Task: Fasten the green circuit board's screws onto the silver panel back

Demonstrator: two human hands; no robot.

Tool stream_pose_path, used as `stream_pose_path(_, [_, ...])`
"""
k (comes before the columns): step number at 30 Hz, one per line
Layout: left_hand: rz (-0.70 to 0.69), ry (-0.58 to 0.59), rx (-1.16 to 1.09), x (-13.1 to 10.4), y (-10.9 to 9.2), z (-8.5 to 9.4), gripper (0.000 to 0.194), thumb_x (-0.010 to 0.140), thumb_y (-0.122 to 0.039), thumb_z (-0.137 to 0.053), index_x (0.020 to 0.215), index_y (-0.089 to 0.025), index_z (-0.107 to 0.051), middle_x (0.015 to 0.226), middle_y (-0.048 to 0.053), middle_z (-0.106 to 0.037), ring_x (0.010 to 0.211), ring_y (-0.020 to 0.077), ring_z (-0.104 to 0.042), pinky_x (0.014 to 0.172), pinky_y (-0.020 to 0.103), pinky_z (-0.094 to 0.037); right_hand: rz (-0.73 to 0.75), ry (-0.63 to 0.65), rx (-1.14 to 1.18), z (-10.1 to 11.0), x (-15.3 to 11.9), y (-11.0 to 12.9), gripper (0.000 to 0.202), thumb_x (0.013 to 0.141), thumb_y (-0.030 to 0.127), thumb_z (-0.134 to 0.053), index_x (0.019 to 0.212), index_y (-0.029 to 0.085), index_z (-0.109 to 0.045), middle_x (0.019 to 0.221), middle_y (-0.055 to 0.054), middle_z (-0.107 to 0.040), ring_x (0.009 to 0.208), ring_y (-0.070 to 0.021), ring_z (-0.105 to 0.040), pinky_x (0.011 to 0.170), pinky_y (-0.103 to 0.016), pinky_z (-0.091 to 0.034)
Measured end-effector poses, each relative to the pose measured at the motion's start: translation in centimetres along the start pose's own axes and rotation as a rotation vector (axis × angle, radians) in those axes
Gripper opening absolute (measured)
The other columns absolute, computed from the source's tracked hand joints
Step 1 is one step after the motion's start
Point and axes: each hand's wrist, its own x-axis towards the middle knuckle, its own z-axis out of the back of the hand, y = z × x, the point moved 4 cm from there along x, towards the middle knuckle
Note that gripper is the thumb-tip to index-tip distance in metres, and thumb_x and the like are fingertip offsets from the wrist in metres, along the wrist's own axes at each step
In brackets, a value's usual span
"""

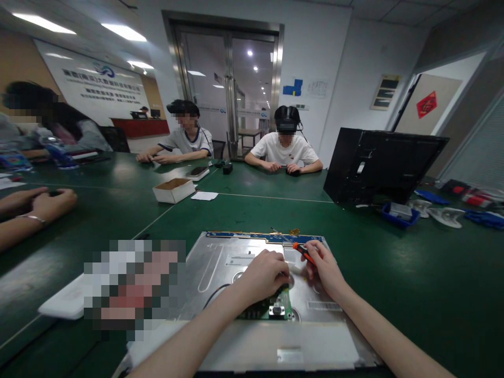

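Observation:
A metal display panel [212, 262] lies flat on the table in front of me, with a narrow blue circuit strip [244, 237] along its far edge. My right hand [326, 269] is closed around a screwdriver [305, 253] with an orange and black handle, held slanted over the panel's far right part. Above a green circuit board [282, 303] in the panel's middle is my left hand [264, 275], its fingers curled together. Whatever those fingers grip, if anything, is hidden. A dark cable runs from under the left wrist.
Left of the panel lies a white device [65, 302], partly blurred out. Farther off are an open white box [174, 190] and a paper slip [205, 196]. A black monitor [384, 165] stands at right, near a blue tray [400, 215]. Other people sit around the table.

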Motion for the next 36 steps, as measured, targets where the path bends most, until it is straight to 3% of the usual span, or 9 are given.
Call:
stream_pose_path(5, [-0.028, 0.053, -0.143, 0.0, 0.4, -0.1, 0.012, 0.079, -0.012, -0.062, 0.081, -0.018, -0.072, 0.081, 0.004, -0.068, 0.076, 0.0180, -0.061, 0.069, 0.026, -0.041, 0.026, -0.046, 0.034, 0.5, -0.2, 0.5, 0.033, 0.085, 0.055, -0.049, 0.099, 0.025, -0.045, 0.067, 0.006, -0.055, 0.036, -0.0084, -0.041, 0.032, -0.022, -0.032])
stream_pose_path(12, [-0.008, 0.061, -0.249, 0.0, 0.9, -0.3, 0.018, 0.077, -0.005, -0.061, 0.082, -0.018, -0.073, 0.081, 0.003, -0.072, 0.075, 0.0170, -0.063, 0.071, 0.025, -0.043, 0.102, -0.055, -0.015, 1.2, 0.0, 1.9, 0.039, 0.072, 0.034, -0.064, 0.103, 0.025, -0.041, 0.077, 0.004, -0.058, 0.042, -0.0088, -0.045, 0.037, -0.023, -0.038])
stream_pose_path(20, [-0.020, 0.028, -0.279, 0.0, 1.1, -0.1, 0.013, 0.079, -0.008, -0.064, 0.080, -0.017, -0.073, 0.081, 0.003, -0.068, 0.075, 0.0157, -0.061, 0.071, 0.023, -0.042, 0.088, -0.087, -0.102, 1.3, 0.1, 1.9, 0.036, 0.074, 0.041, -0.064, 0.098, 0.022, -0.045, 0.064, 0.005, -0.058, 0.036, -0.0095, -0.044, 0.032, -0.021, -0.033])
stream_pose_path(26, [-0.021, 0.021, -0.375, 0.1, 1.7, -0.6, 0.012, 0.078, -0.009, -0.066, 0.079, -0.018, -0.073, 0.079, 0.002, -0.068, 0.074, 0.0149, -0.060, 0.071, 0.023, -0.042, 0.080, -0.092, -0.102, 1.0, 0.0, 2.4, 0.041, 0.069, 0.048, -0.068, 0.093, 0.021, -0.051, 0.070, 0.001, -0.063, 0.038, -0.0095, -0.046, 0.031, -0.021, -0.037])
stream_pose_path(31, [0.012, 0.011, -0.426, 0.2, 1.8, -0.5, 0.011, 0.075, -0.008, -0.067, 0.077, -0.017, -0.074, 0.077, 0.002, -0.069, 0.073, 0.0148, -0.060, 0.071, 0.022, -0.042, 0.115, -0.170, -0.113, 2.1, 0.3, 3.4, 0.045, 0.064, 0.053, -0.072, 0.086, 0.016, -0.061, 0.062, 0.000, -0.061, 0.044, -0.0120, -0.049, 0.035, -0.022, -0.039])
stream_pose_path(36, [0.068, 0.016, -0.450, 0.1, 1.9, -0.4, 0.011, 0.073, -0.008, -0.068, 0.076, -0.017, -0.074, 0.075, 0.002, -0.069, 0.072, 0.0149, -0.060, 0.070, 0.022, -0.042, 0.211, -0.302, -0.130, 3.7, 0.6, 5.3, 0.045, 0.069, 0.058, -0.069, 0.080, 0.015, -0.064, 0.051, 0.004, -0.051, 0.043, -0.0119, -0.044, 0.039, -0.024, -0.036])
